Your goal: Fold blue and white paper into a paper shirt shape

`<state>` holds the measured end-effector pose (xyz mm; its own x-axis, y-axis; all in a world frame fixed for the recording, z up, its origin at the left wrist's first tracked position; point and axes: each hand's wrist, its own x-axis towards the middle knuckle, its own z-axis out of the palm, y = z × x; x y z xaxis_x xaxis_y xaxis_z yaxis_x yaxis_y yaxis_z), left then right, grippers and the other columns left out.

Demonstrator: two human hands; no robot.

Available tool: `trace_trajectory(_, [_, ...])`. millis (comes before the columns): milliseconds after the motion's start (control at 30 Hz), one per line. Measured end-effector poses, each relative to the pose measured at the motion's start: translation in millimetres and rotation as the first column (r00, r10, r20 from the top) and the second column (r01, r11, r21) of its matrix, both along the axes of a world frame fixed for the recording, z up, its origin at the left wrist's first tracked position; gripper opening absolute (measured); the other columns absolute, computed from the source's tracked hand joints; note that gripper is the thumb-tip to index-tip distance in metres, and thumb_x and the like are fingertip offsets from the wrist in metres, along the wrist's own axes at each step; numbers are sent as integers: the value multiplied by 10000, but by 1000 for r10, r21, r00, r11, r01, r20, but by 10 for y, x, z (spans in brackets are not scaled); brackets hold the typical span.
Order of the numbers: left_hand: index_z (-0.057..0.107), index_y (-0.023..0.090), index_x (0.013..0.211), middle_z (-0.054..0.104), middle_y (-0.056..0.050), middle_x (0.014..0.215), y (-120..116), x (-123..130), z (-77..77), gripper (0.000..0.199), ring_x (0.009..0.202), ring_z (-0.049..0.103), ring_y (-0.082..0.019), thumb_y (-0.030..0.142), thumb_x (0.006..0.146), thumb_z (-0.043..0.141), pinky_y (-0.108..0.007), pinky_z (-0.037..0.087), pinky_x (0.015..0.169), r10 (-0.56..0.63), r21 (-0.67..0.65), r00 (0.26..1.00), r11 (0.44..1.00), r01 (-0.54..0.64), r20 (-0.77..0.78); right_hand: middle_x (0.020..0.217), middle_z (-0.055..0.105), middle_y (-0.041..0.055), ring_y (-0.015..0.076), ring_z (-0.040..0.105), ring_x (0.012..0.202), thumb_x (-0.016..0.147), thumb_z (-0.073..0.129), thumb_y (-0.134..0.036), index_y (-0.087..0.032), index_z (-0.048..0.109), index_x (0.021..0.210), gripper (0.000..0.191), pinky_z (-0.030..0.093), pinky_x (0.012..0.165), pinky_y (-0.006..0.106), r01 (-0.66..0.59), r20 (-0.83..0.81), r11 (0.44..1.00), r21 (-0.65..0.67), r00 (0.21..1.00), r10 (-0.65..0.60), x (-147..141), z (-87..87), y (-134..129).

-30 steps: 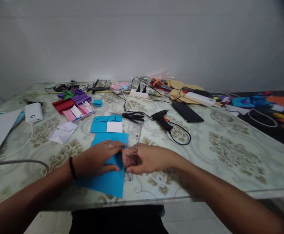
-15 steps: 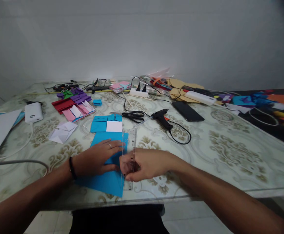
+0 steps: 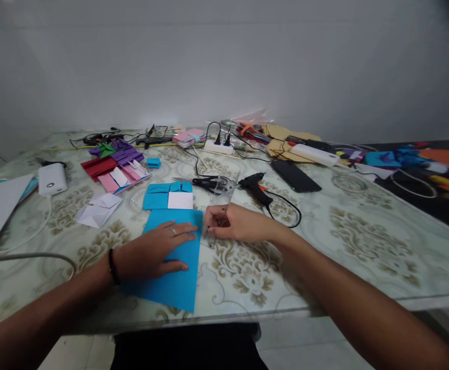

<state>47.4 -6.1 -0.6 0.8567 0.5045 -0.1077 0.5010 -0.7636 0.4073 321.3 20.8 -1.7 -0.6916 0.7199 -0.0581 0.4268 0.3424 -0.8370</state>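
A blue sheet of paper (image 3: pixel 178 288) lies near the table's front edge. My left hand (image 3: pixel 157 249) rests flat on it, fingers spread, a ring on one finger. Just right of the sheet, my right hand (image 3: pixel 232 222) is closed around a clear plastic ruler (image 3: pixel 226 191), which tilts away from the paper; its see-through edges are hard to make out. Touching the sheet's far edge is a folded blue paper piece (image 3: pixel 157 196) with a white panel (image 3: pixel 181 200). Scissors (image 3: pixel 212 184) with black handles lie behind the ruler.
A black glue gun (image 3: pixel 255 187) and a dark phone (image 3: pixel 296 176) lie to the right. Folded papers in red (image 3: pixel 98 167), pink and purple sit back left, with a white folded piece (image 3: pixel 99 209) nearer. A power bank (image 3: pixel 52 179) and a power strip (image 3: pixel 219 147) have cables attached.
My right hand has lifted the ruler off the blue sheet's right edge and moved it rightward and away from me. My left hand stays on the paper.
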Motion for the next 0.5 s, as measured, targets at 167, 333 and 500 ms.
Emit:
trace_trajectory(167, [477, 166, 1536, 400, -162, 1663, 24, -34, -55, 626, 1549, 372, -328, 366, 980, 682, -537, 281, 1293, -18, 22, 1000, 1000, 18, -5, 724, 625, -18, 149, 557, 645, 845, 634, -307, -209, 580, 855, 112, 430, 627, 262, 153, 18, 986, 60, 988, -154, 30, -30, 71])
trace_trajectory(333, [472, 188, 1541, 418, -154, 1655, 26, -48, -56, 631, 1541, 386, -331, 375, 978, 687, -549, 293, 1286, -27, 34, 1000, 999, 26, 15, 629, 600, -24, 160, 549, 578, 886, 584, -318, -205, 594, 858, 117, 389, 585, 277, 318, 36, 936, 153, 945, -326, 31, -35, 105])
trace_trajectory(500, [471, 154, 1532, 396, -173, 1664, 20, -36, -39, 633, 1545, 373, -341, 373, 980, 688, -558, 297, 1281, -27, 35, 999, 999, 28, -29, 615, 604, -25, 154, 543, 564, 885, 578, -294, -206, 581, 845, 97, 391, 578, 274, 316, 34, 937, 147, 946, -324, -2, -13, 79])
